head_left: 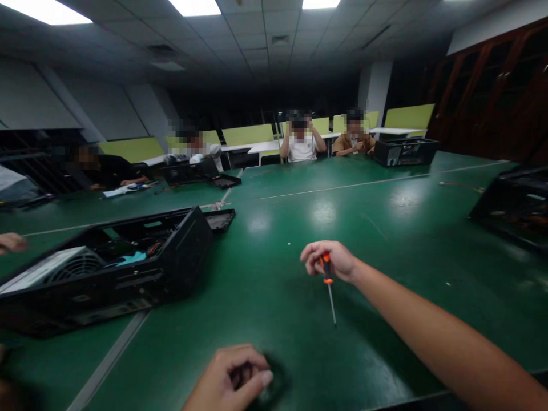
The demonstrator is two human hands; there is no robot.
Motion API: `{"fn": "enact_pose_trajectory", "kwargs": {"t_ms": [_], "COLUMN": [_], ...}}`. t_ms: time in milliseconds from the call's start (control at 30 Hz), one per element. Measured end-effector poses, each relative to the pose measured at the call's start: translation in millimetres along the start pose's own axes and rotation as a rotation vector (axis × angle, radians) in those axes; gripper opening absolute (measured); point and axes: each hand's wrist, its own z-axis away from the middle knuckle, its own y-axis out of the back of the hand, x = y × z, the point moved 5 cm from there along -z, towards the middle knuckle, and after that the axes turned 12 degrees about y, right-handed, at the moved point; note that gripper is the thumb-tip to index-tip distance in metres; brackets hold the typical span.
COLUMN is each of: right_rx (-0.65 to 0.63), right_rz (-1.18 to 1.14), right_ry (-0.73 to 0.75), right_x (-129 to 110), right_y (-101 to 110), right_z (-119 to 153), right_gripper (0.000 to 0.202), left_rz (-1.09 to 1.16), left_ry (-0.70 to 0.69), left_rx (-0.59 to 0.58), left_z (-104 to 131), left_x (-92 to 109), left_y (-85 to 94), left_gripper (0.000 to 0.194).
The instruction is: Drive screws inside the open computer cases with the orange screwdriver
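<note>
My right hand [330,260] holds a screwdriver [327,274] with an orange and black handle above the green table [274,308]. Its thin metal shaft points down and slightly toward me. Closer to me, at the bottom of the view, my left hand [240,377] is low over the table with its fingers curled and the thumb near the index finger. Anything between those fingertips is hidden. To the left lies an opened black computer case [184,260], apart from both hands. Inside it show a fan grille [77,265] and a light-blue item [131,260].
Another person's hand [12,243] is at the far left, beyond the case. A black tray-like part [220,220] lies behind the case. More computer cases stand at the right edge [514,208] and far side [405,153]. Several people sit across the table.
</note>
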Motion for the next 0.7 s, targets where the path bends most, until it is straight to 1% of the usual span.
{"fn": "enact_pose_trajectory", "kwargs": {"t_ms": [67, 133, 167, 233, 300, 333, 400, 467, 567, 700], "right_rx": [0.075, 0.15, 0.184, 0.231, 0.252, 0.26, 0.285, 0.31, 0.314, 0.281], "right_rz": [0.002, -0.02, -0.033, -0.052, -0.056, -0.056, -0.048, -0.032, -0.027, -0.049], "right_ry": [0.063, 0.137, 0.174, 0.231, 0.255, 0.26, 0.265, 0.257, 0.223, 0.234], "right_x": [-16.4, -27.8, -31.8, -36.3, -37.3, -37.0, -35.5, -32.7, -27.3, -24.9], "right_y": [37.6, 64.0, 73.3, 85.6, 91.7, 93.4, 95.5, 95.8, 93.4, 89.4], "right_z": [38.7, 67.0, 76.7, 87.6, 89.9, 89.2, 87.0, 85.8, 86.5, 89.9], "right_gripper": [0.018, 0.018, 0.019, 0.017, 0.014, 0.012, 0.007, 0.004, 0.009, 0.022], "left_rz": [-0.051, -0.071, -0.081, -0.112, -0.137, -0.146, -0.162, -0.194, -0.234, -0.213], "left_ry": [-0.009, -0.075, -0.107, -0.16, -0.199, -0.219, -0.264, -0.326, -0.445, -0.669], "left_rx": [-0.073, -0.104, -0.085, 0.009, 0.136, 0.186, 0.244, 0.241, 0.164, 0.028], "left_z": [-24.3, -56.0, -73.3, -105.7, -128.7, -135.0, -137.2, -128.8, -109.4, -88.3], "left_x": [34.4, 65.7, 77.0, 89.0, 88.0, 84.4, 75.9, 71.4, 76.9, 92.4], "left_y": [-1.7, -7.5, -11.2, -19.0, -24.9, -26.7, -28.2, -27.9, -29.1, -41.8], "left_gripper": [0.035, 0.034, 0.034, 0.034, 0.033, 0.032, 0.029, 0.027, 0.023, 0.021]}}
